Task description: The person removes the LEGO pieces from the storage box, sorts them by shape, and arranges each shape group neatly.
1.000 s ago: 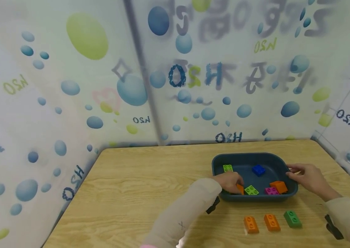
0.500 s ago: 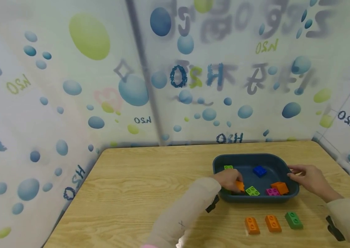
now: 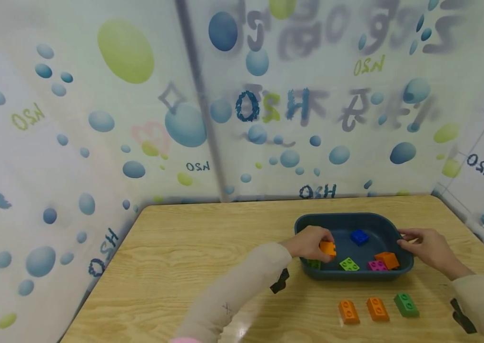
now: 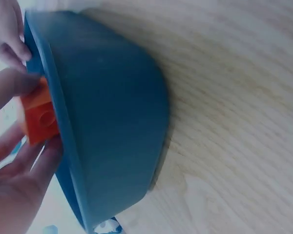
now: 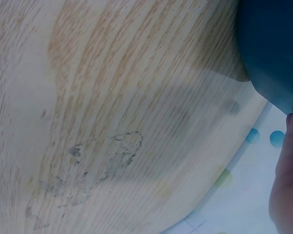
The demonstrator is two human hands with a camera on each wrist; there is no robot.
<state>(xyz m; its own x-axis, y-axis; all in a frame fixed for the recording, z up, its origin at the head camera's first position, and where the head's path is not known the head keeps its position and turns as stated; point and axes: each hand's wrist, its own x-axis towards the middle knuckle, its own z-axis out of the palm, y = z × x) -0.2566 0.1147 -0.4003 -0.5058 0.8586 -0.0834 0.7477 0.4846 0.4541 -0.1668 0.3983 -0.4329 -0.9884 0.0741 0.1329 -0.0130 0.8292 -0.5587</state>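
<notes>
My left hand (image 3: 310,242) pinches an orange building block (image 3: 328,248) between thumb and fingers, over the left end of a dark blue tray (image 3: 353,275). The left wrist view shows this orange block (image 4: 41,117) just past the tray's rim. My right hand (image 3: 432,250) holds the tray's right end by the rim; the right wrist view catches only part of it. Inside the tray lie a blue block (image 3: 359,237), a lime block (image 3: 349,264), a magenta block (image 3: 377,266) and another orange block (image 3: 389,260). A green block (image 3: 313,263) shows partly beneath my left hand.
In front of the tray, two orange blocks (image 3: 377,309) and a green block (image 3: 406,305) stand in a row on the wooden table (image 3: 207,257). A wall with printed bubbles (image 3: 186,125) rises behind the table's back edge.
My left hand has lifted the orange block up from the tray's floor and drawn slightly left. The right hand stays at the tray's rim.
</notes>
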